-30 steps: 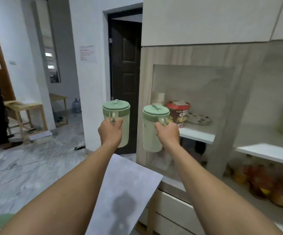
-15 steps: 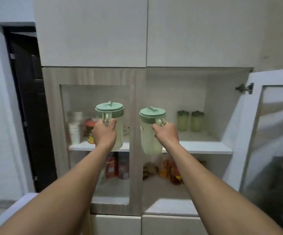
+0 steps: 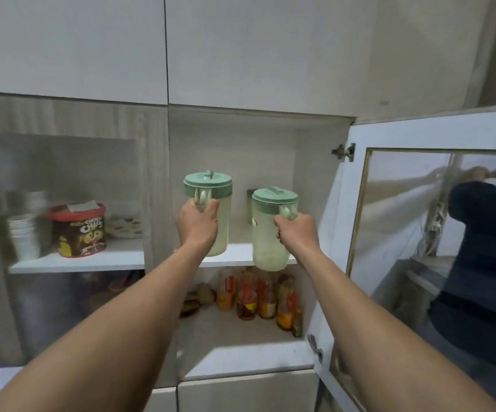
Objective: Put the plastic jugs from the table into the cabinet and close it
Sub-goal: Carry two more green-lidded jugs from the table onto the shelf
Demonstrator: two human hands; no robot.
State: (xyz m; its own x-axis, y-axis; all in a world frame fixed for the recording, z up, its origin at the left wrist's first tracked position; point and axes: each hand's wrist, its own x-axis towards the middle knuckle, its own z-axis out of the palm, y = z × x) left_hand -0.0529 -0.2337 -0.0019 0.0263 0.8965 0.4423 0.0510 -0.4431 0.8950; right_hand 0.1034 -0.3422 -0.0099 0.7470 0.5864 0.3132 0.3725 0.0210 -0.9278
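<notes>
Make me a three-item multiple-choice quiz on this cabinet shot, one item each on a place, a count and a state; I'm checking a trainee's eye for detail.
1. Where is the chocolate cereal tub?
A. on the upper shelf behind the closed glass door
B. on the lower shelf among the bottles
C. in the right hand

2. How many green-lidded jugs are held?
A. one
B. two
C. four

3. What state is the right cabinet door in?
A. shut
B. removed
C. swung open

Answers:
1 A, it stands beside the stacked paper cups.
2 B, the left hand holds the left jug and the right hand holds the right jug.
3 C, its hinge is exposed.
</notes>
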